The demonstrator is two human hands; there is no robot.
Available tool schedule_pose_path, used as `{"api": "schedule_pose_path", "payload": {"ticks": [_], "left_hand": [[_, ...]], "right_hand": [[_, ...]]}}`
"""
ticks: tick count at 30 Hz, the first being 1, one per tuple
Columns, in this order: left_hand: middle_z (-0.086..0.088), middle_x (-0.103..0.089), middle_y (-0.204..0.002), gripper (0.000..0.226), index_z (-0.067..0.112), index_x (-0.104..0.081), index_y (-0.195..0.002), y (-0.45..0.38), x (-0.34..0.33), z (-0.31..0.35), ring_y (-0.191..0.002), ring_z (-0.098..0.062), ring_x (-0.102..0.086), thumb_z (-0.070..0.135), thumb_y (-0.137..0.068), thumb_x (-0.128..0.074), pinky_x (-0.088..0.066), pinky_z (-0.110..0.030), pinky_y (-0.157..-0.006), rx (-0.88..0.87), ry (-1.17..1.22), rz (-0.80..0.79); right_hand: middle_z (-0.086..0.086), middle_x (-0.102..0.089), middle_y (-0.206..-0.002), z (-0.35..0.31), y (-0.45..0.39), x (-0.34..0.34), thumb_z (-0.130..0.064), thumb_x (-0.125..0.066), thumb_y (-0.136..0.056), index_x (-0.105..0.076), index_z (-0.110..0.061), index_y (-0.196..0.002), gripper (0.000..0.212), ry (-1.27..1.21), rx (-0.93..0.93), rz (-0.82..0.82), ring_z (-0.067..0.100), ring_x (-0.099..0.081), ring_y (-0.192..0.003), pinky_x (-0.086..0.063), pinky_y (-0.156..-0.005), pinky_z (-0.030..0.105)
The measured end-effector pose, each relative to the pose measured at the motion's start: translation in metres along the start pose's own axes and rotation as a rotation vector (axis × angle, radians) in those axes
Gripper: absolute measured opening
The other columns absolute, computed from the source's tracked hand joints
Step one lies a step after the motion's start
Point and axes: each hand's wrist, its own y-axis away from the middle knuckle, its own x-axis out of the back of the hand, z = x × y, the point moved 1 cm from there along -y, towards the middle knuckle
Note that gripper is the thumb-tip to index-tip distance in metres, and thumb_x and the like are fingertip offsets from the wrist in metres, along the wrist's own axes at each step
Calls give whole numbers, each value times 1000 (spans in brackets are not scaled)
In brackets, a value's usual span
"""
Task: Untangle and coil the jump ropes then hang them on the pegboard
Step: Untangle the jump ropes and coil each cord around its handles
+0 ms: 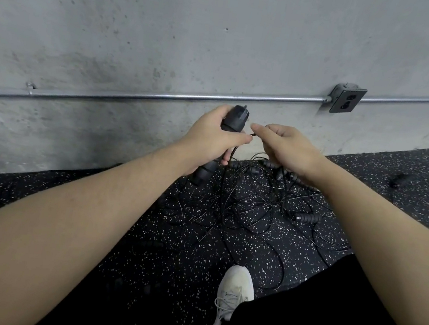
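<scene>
Left hand: The left hand (212, 134) was curled round a black jump rope handle (235, 119). The thumb lay across the front, and the handle's top poked up above the fingers.
Second handle: Another black handle (203, 173) stuck out below the left hand, past the wrist. It looked ribbed and round like a tube.
Right hand: The right hand (288, 145) was just beside the left thumb. Its finger and thumb pinched a thin black cord (252, 134). The other fingers were bent and hid what was under them.
Cord: The cord ran from the pinching fingertips to the left hand and then hung down toward the floor.
Rope pile: The tangled jump ropes (245, 208) lay on the floor below both hands. The thin shiny cords looped over each other in many rings.
Loose handle: One short ribbed handle (308, 218) lay on the floor under the right forearm.
In the way: Both forearms covered parts of the pile, so some loops could not be followed.
Floor: The floor (168, 239) was black rubber with white specks.
Wall: The wall (144, 26) behind the fingers was rough grey concrete.
Pipe: A round metal pipe (134, 94) ran along the wall, just past the top of the held handle.
Socket: A grey square socket box (348, 98) sat on the pipe, up and to the right of the right hand.
Shoe: A white laced shoe (233, 290) stood near the pile.
</scene>
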Motion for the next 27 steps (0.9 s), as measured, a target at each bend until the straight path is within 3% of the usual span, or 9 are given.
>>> {"api": "schedule_pose_path", "payload": {"ticks": [3, 6, 8, 10, 11, 15, 18, 25, 27], "left_hand": [[10, -65, -65, 36, 14, -57, -121, 1, -2, 2, -45, -14, -50, 9, -90, -74, -48, -29, -47, -31, -2, 24], [-3, -61, -71, 41, 15, -55, -126, -1, 1, 3, -42, -12, -50, 8, -90, -74, -48, -28, -47, -55, -19, 123], [-9, -59, -79, 49, 17, -50, -132, -4, 9, 3, -43, -10, -52, 8, -90, -73, -49, -26, -48, -48, 5, 227], [-13, -58, -91, 45, 21, -49, -126, -8, 21, 0, -46, -9, -54, 8, -90, -73, -51, -24, -50, -29, 37, 332], [-13, -58, -94, 42, 23, -49, -122, -10, 27, -3, -48, -9, -54, 9, -90, -72, -51, -22, -51, -8, 45, 378], [-10, -55, -91, 34, 22, -51, -114, -11, 36, -16, -49, -13, -53, 11, -89, -70, -54, -27, -51, 96, 38, 423], [-7, -55, -90, 30, 22, -50, -112, -8, 34, -18, -49, -12, -54, 7, -89, -63, -55, -28, -53, 81, 66, 467], [-7, -66, -88, 47, 20, -52, -124, 8, 3, -8, -52, -13, -58, 7, -87, -77, -54, -31, -55, 44, 114, 126], [-4, -66, -86, 45, 19, -53, -121, 14, -6, -7, -54, -12, -59, 4, -87, -78, -54, -28, -55, 26, 149, 99]], "right_hand": [[-7, -42, -58, 1, 0, 0, -71, -59, -81, -45, -27, -64, 49, 1, 3, -20, 21, -35, -65, -40, -73, 39], [-5, -57, -61, -1, 3, 1, -63, -43, -99, -49, -23, -76, 47, 59, -17, -59, 15, -48, -55, -40, -62, 26], [3, -74, -79, 0, 6, 3, -62, -29, -103, -54, -20, -84, 53, 116, -93, -101, 15, -68, -72, -41, -61, 25], [6, -78, -93, 6, 7, 5, -62, -26, -104, -59, -18, -90, 56, 210, -160, -136, 23, -72, -94, -42, -69, 31], [5, -77, -93, 8, 8, 7, -59, -28, -105, -60, -17, -92, 54, 269, -176, -157, 23, -71, -94, -42, -73, 33], [1, -67, -70, 13, 8, 13, -47, -41, -106, -57, -15, -83, 43, 336, -105, -124, 11, -65, -65, -46, -80, 37], [-7, -50, -61, 4, 7, 12, -47, -47, -104, -46, -21, -73, 41, 263, -32, 35, 14, -48, -55, -41, -64, 33], [-10, -34, -53, -22, 1, -7, -39, -50, -104, -40, -26, -70, 38, -190, -29, 37, 10, -25, -47, -23, -45, 23], [-10, -30, -51, -32, 1, -11, -34, -48, -105, -38, -25, -71, 37, -313, -59, 38, 9, -20, -45, -19, -41, 21]]}}
